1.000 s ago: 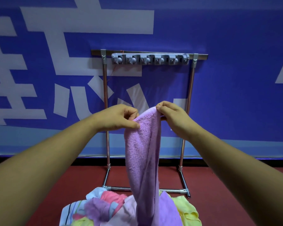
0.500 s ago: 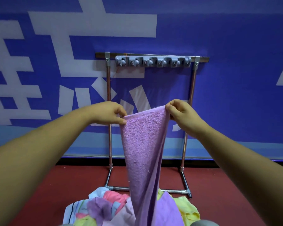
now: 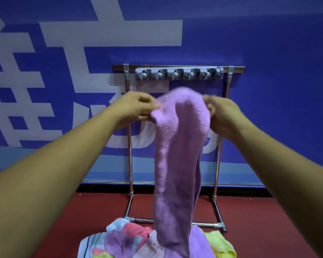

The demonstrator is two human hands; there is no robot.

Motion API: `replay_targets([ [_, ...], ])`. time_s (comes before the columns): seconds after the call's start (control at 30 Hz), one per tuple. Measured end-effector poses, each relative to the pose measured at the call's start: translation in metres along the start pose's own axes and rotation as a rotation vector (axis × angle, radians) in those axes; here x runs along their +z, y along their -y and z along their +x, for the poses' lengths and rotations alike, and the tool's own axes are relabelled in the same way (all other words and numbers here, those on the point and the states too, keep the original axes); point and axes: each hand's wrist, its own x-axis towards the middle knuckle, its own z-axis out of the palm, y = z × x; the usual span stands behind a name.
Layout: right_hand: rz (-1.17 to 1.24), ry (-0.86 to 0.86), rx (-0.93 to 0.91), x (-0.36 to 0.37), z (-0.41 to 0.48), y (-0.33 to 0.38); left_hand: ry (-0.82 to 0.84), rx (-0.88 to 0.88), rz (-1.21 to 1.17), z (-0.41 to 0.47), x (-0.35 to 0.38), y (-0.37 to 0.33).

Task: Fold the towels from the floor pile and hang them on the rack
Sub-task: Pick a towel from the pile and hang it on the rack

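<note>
A purple towel (image 3: pixel 177 161) hangs lengthwise in front of me, its top edge bulging upward and blurred. My left hand (image 3: pixel 136 107) pinches its upper left corner and my right hand (image 3: pixel 220 114) grips its upper right corner. The towel's lower end reaches down to the pile of towels (image 3: pixel 131 241) on the floor, a mix of pink, purple, yellow and striped cloth. Behind the towel stands the metal rack (image 3: pixel 128 138) with a top bar carrying a grey strip of clips (image 3: pixel 179 74); nothing hangs on it.
The rack stands on a dark red floor (image 3: pixel 265 229) right against a blue wall banner (image 3: pixel 278 90) with large white characters. Its base feet (image 3: pixel 219 215) stick out toward me, just behind the pile.
Both hands rose slightly with the towel. They spread its top edge apart, and now that edge puffs upward between them and is blurred by motion.
</note>
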Motion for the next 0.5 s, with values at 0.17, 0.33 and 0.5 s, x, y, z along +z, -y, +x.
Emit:
replay_targets([
  [0.17, -0.547, -0.086, -0.092, -0.024, 0.004, -0.024, -0.086, 0.002, 0.312, 0.005, 0.002, 0.017],
  [0.33, -0.559, -0.128, -0.181, -0.025, 0.010, -0.021, -0.143, 0.050, 0.262, 0.013, 0.004, 0.015],
  [0.5, -0.710, -0.152, -0.244, -0.023, 0.022, -0.024, -0.035, -0.010, 0.373, 0.012, -0.001, 0.010],
])
